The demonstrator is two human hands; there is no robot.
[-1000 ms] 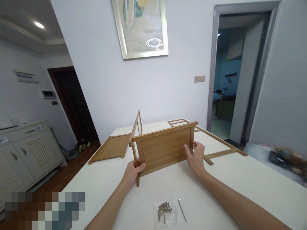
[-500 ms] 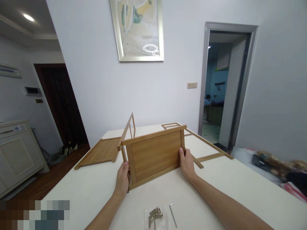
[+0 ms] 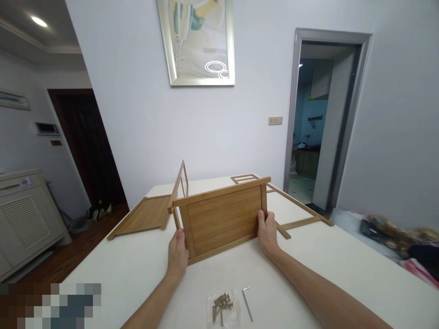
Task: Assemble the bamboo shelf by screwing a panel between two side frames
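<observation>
A brown wooden panel (image 3: 222, 219) with a raised border stands on its long edge on the white table. At its left end, an open wooden side frame (image 3: 177, 185) meets it at a corner and runs back from me. My left hand (image 3: 177, 251) is closed around the side frame's near upright at that corner, thumb up. On the panel's right edge, my right hand (image 3: 268, 233) grips with the thumb on the front face and the other fingers partly hidden behind. Close to me lie a clear bag of screws (image 3: 222, 307) and an L-shaped hex key (image 3: 247, 304).
Another wooden panel (image 3: 146, 214) lies flat at the table's left. A flat wooden frame (image 3: 298, 224) lies at the right, and a small slatted piece (image 3: 244, 178) at the back. The white table (image 3: 343, 269) ends before a wall with a doorway (image 3: 308, 137).
The side frame has swung slightly left at its far end. The panel's right end has shifted a little right, and my left hand has moved slightly right and up.
</observation>
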